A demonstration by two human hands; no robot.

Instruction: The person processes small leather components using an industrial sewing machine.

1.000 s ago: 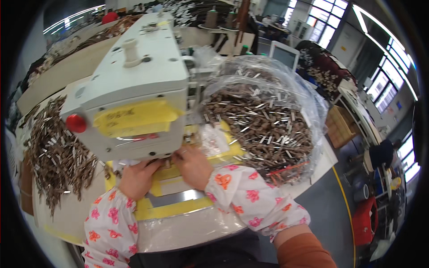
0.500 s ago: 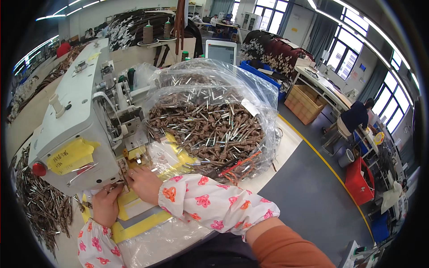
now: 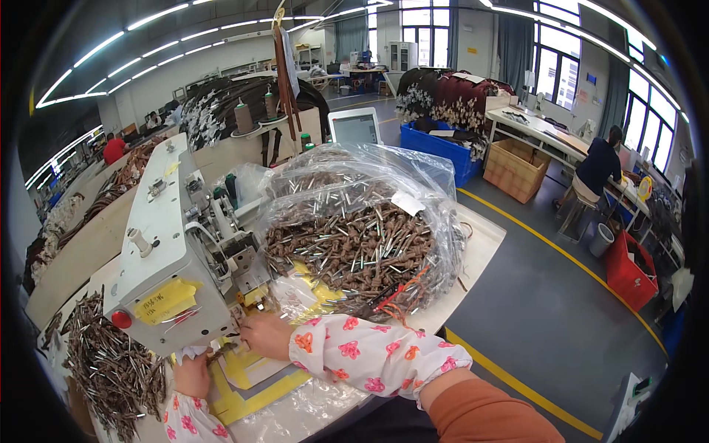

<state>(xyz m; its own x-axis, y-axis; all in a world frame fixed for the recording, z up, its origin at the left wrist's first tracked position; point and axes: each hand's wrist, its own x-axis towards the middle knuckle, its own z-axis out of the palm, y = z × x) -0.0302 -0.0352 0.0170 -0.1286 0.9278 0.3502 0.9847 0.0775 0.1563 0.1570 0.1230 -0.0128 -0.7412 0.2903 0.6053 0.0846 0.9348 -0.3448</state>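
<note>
A white sewing machine (image 3: 166,251) stands in front of me on the left. My right hand (image 3: 267,334) is beside its needle area, fingers bent and closed; whatever the fingertips hold is hidden. Lower and to the left, my left hand (image 3: 193,376) is under the end of the machine head, its fingers partly covered. A short brown cord (image 3: 221,350) reaches from the left fingertips toward the needle area. Yellow tape (image 3: 269,390) marks the work surface under both hands. Beyond my right hand, a clear plastic bag (image 3: 436,177) holds many brown knotted cords with metal tips (image 3: 362,247).
Another pile of brown cords (image 3: 111,369) lies left of the machine. An orange-red cord (image 3: 405,289) rests on the bag's near side. Thread cones (image 3: 244,118) and a screen (image 3: 356,127) stand behind. A person (image 3: 597,168) sits at a bench on the right, near a red bin (image 3: 630,273).
The view has tilted up and shifted left, so the scene sits lower and farther right. My left hand has drawn away from my right, and a brown cord shows between them.
</note>
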